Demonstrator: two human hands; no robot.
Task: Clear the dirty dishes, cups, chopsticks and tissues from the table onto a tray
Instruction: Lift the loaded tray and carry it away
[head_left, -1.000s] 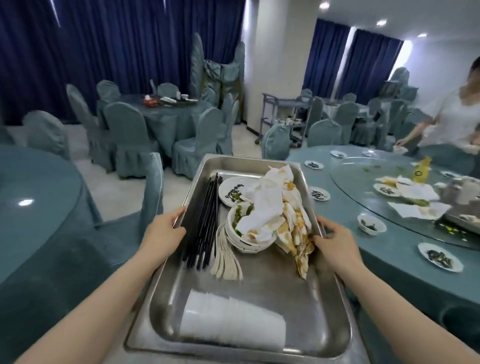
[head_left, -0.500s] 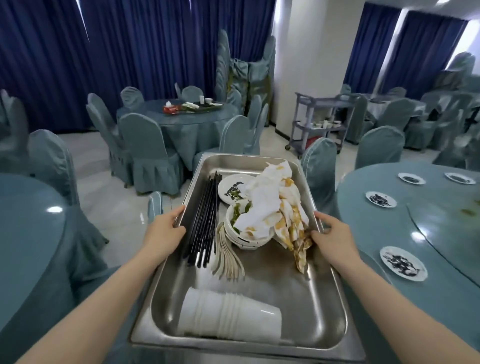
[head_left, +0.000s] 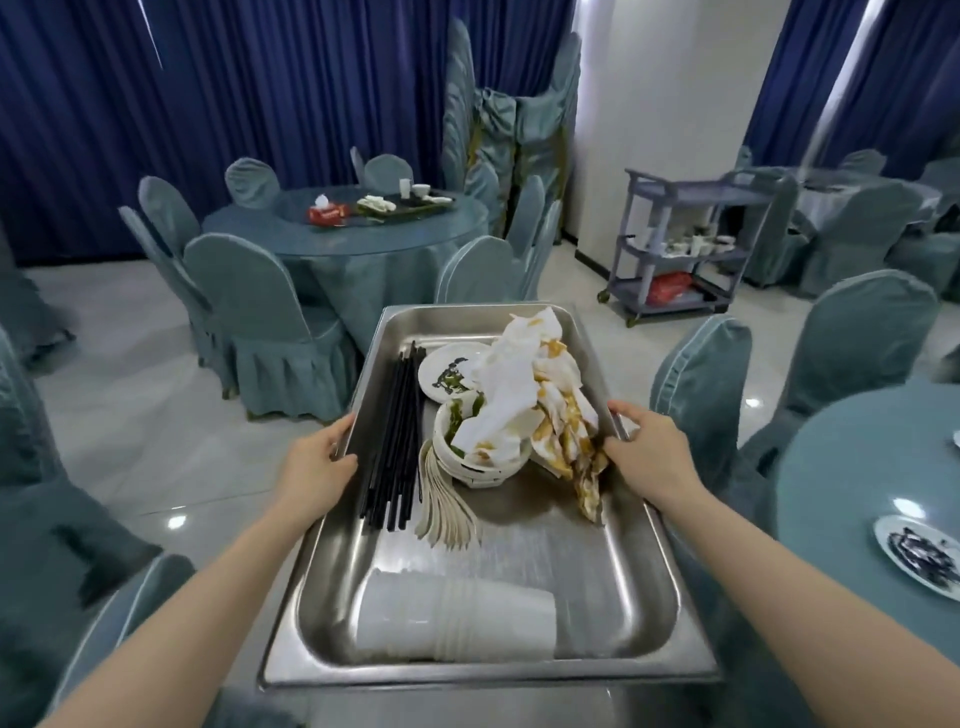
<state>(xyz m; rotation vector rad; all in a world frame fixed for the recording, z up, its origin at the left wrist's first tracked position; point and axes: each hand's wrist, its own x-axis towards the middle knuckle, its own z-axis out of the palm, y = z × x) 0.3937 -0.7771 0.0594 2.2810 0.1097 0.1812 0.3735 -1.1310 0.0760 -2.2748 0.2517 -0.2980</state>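
While both hands, left hand (head_left: 318, 462) and right hand (head_left: 645, 451), grip its side rims, the steel tray (head_left: 519, 670) at frame centre holds black chopsticks (head_left: 394, 441), stained tissues (head_left: 524, 395), stacked bowls (head_left: 470, 462) and nested cups (head_left: 452, 616).

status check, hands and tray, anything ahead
Left hand and right hand grip the tray rims. Chopsticks, bowls, cups aboard. Chair ahead.

A grey service cart (head_left: 685, 244) stands on the pale tiled floor (head_left: 130, 415) beside a white pillar (head_left: 660, 104). Left of the cart, a round counter (head_left: 353, 244) in teal cloth is ringed by covered chairs (head_left: 260, 306), with a red tissue box (head_left: 327, 212) on top. Dark blue curtains (head_left: 234, 93) hang behind it.
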